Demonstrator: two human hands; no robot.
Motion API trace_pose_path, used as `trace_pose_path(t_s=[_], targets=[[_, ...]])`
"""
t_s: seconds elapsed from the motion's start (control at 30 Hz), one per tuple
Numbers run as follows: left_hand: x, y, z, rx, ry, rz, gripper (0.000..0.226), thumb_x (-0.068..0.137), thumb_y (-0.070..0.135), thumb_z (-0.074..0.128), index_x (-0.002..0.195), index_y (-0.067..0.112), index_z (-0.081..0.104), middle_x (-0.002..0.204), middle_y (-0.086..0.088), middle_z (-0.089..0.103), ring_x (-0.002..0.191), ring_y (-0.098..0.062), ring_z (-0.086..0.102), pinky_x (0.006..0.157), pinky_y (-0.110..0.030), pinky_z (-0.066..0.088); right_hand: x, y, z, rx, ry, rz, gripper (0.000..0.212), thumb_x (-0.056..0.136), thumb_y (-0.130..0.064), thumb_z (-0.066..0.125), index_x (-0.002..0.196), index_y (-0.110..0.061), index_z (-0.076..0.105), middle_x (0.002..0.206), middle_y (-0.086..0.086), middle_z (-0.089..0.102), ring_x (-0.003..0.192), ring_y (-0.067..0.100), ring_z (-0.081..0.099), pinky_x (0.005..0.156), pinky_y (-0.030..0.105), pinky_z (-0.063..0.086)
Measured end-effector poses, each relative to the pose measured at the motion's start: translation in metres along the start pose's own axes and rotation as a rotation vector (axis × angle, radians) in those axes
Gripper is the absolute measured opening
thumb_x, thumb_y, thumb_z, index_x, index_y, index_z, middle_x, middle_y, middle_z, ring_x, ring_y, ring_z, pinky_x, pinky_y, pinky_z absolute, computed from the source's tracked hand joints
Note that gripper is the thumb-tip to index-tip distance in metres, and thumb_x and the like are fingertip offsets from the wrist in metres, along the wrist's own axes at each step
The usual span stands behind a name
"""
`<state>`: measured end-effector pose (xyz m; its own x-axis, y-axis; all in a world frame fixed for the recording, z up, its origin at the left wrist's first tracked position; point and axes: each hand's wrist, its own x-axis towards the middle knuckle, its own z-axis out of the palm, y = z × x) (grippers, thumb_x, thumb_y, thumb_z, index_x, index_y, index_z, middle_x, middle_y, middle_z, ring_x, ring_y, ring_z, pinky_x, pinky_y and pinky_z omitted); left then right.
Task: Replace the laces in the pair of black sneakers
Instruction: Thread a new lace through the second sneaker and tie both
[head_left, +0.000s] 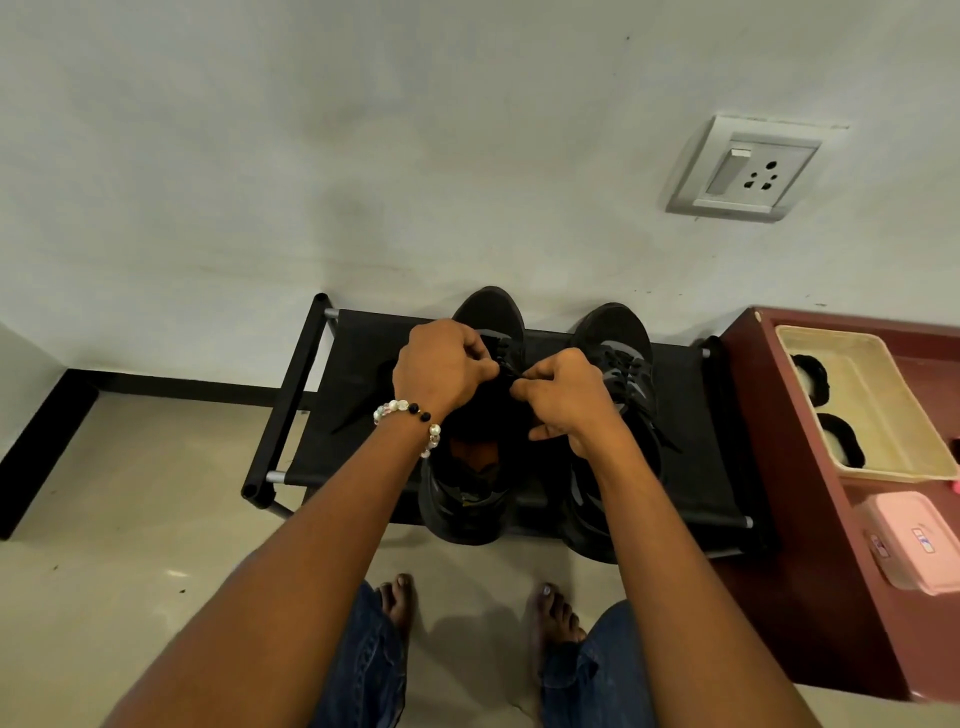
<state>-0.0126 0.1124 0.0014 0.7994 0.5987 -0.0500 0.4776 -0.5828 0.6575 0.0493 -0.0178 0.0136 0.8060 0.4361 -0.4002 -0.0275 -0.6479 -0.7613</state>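
Head-worn wide view, steeply down and forward, close over a shoe rack.

On the shoe rack I note open fabric left of the left sneaker, a narrow gap before the right sneaker, and the maroon cabinet crowding its right end.

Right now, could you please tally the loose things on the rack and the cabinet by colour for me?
Black: 2, the left sneaker and the right sneaker, both on the rack.
Cream: 1, the tray on the cabinet.
Pink: 1, the box on the cabinet.
Total: 4.
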Motion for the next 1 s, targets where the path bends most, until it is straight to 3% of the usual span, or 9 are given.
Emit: trace_pose_path(t_s=[0.37, 0.6, 0.73, 0.83, 0.93, 1.0], targets=[[-0.005, 0.007, 0.007, 0.070, 0.049, -0.026, 0.007, 0.081, 0.030, 0.073, 0.077, 0.024, 0.074, 0.083, 0.006, 0.068, 0.071, -0.013, 0.063, 0.058, -0.024, 0.045, 0.000, 0.001, -0.001, 0.063, 0.007, 0.016, 0.016, 0.090, -0.009, 0.065, 0.094, 0.005, 0.071, 0.087, 0.013, 0.068, 0.075, 0.024, 0.069, 0.060, 0.041, 0.062], [-0.003, 0.001, 0.013, -0.229, -0.008, -0.192, 0.004, 0.083, 0.021, 0.074, 0.079, 0.021, 0.076, 0.080, 0.005, 0.070, 0.079, -0.012, 0.066, 0.072, -0.029, 0.056, 0.001, 0.002, -0.002, 0.052, -0.018, 0.008, 0.014, 0.090, -0.008, 0.065, 0.092, 0.005, 0.071, 0.090, 0.016, 0.069, 0.080, 0.028, 0.069, 0.060, 0.041, 0.062], [0.000, -0.003, 0.013, -0.346, -0.084, -0.253, 0.003, 0.082, 0.020, 0.076, 0.085, 0.019, 0.077, 0.083, 0.006, 0.070, 0.078, -0.005, 0.063, 0.068, -0.018, 0.051, 0.004, 0.004, -0.004, 0.007, -0.068, -0.047, 0.018, 0.089, -0.013, 0.069, 0.093, 0.005, 0.072, 0.097, 0.022, 0.070, 0.085, 0.030, 0.070, 0.058, 0.035, 0.061], [0.001, -0.003, 0.013, -0.388, -0.092, -0.277, 0.008, 0.082, 0.018, 0.076, 0.090, 0.017, 0.077, 0.083, 0.006, 0.068, 0.075, -0.001, 0.059, 0.064, -0.013, 0.045, 0.006, 0.006, -0.007, -0.013, -0.148, -0.089, 0.022, 0.089, -0.020, 0.071, 0.094, 0.000, 0.074, 0.098, 0.019, 0.071, 0.089, 0.026, 0.070, 0.062, 0.033, 0.062], [0.001, -0.002, 0.015, -0.415, -0.082, -0.319, 0.009, 0.081, 0.017, 0.077, 0.090, 0.017, 0.077, 0.084, 0.006, 0.068, 0.077, -0.002, 0.058, 0.069, -0.016, 0.045, 0.008, 0.011, -0.011, 0.083, -0.242, -0.084, 0.027, 0.091, -0.026, 0.068, 0.096, -0.001, 0.074, 0.099, 0.014, 0.073, 0.096, 0.021, 0.069, 0.073, 0.037, 0.061], [0.001, -0.001, 0.017, -0.401, -0.050, -0.327, 0.007, 0.080, 0.018, 0.078, 0.087, 0.019, 0.077, 0.085, 0.004, 0.069, 0.081, -0.007, 0.061, 0.073, -0.021, 0.048, 0.011, 0.015, -0.009, 0.210, -0.190, -0.049, 0.027, 0.094, -0.026, 0.063, 0.096, -0.001, 0.074, 0.098, 0.014, 0.074, 0.096, 0.023, 0.070, 0.080, 0.042, 0.060]])
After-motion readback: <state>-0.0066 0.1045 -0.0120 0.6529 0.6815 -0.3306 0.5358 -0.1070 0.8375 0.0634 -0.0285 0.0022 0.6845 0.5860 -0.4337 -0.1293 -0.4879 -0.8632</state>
